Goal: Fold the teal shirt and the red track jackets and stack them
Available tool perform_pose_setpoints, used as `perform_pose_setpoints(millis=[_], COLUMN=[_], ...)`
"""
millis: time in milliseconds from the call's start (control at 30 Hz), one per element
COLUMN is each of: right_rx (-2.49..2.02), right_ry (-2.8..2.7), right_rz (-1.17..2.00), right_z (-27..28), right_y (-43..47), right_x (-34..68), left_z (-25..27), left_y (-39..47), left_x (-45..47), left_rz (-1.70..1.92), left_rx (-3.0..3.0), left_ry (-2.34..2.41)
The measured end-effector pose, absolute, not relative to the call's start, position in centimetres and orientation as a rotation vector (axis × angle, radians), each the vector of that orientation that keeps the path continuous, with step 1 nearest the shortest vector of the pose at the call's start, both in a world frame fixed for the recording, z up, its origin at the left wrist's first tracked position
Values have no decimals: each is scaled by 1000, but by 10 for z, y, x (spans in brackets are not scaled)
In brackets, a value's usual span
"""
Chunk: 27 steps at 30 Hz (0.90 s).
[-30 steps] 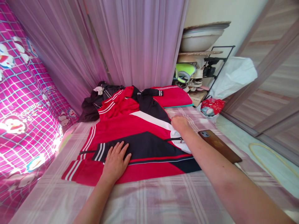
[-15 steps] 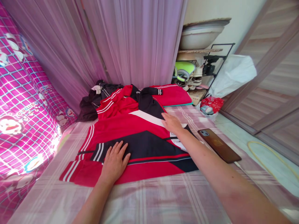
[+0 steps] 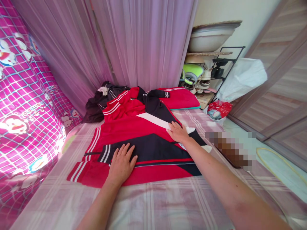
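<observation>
A red, black and white track jacket (image 3: 153, 147) lies spread on the bed, one black sleeve folded across its front. My left hand (image 3: 122, 161) rests flat on that sleeve near the white-striped cuff, fingers stretched out. Toward the collar end, my right hand (image 3: 177, 132) lies palm down on the jacket beside the white band, its fingers extended and slightly apart. Neither hand grips the cloth. The other sleeve reaches toward the curtain, bunched at its far part.
Dark clothes (image 3: 94, 107) lie heaped at the back left. A folded red garment (image 3: 181, 98) is at the back right. A partly pixelated phone (image 3: 224, 148) with a cable lies on the plaid bedsheet (image 3: 165, 204). A shoe rack (image 3: 223, 78) stands beyond the bed.
My right hand has shifted slightly toward me on the jacket and lies flatter. My left hand stays on the sleeve. The view has moved a little.
</observation>
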State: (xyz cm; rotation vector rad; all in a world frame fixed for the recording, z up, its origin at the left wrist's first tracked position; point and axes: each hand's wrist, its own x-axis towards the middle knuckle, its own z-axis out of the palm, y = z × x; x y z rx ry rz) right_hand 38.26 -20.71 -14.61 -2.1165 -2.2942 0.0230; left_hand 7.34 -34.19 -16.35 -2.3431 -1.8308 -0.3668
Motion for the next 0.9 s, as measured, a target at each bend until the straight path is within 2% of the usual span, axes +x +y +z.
perform_pose_setpoints(millis=[67,200,333,433,567,700,900], right_rx=[-2222,-2161,-2212,-2251,-1978,-1545,-1540], right_ry=[-2267,-2236,-2269,-2201,-2264,-2487,-2603], right_rz=[79,-32,95,69,66,135,224], right_z=[-144,-143,-142,-131,-117,-129,-149], right_y=[-210,-212,-213,-219,-245,-280,-293], right_x=[380,373,367,358,329,302,297], left_z=[-163,-165,-166,-165,-163,-158,-151], left_y=[-342,-342,-342,-342,-343,-344,-347], left_x=[74,73,73,73,74,76,81], left_rz=[-367,-386,-404,-404,-394,-366,-363], left_rx=[-2342,-2341,-2345,-2343,-2349,-2365,-2352], left_ry=[-1839,-1834,-1824,-1831,-1838,-1877,-1966])
